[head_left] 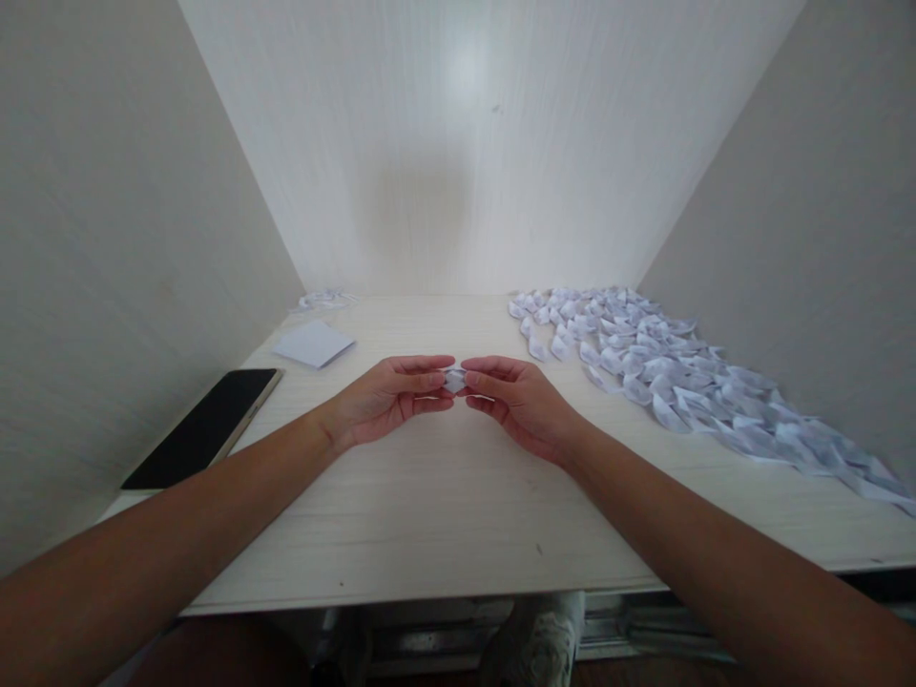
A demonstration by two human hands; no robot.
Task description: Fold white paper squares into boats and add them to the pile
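A small piece of folded white paper (455,381) is held up over the middle of the table. My left hand (390,393) pinches its left side between thumb and fingers. On the opposite side, my right hand (521,399) grips it in the same way, so the two hands face each other with fingertips almost meeting. The fingers cover most of the paper, and only a small diamond-shaped part shows between them.
Many folded white paper boats (644,358) lie heaped along the right wall. At the left are a flat stack of white paper (315,343), some paper strips (325,300) and a black-screened phone or tablet (204,429). Pale walls enclose the white table (429,534) on three sides.
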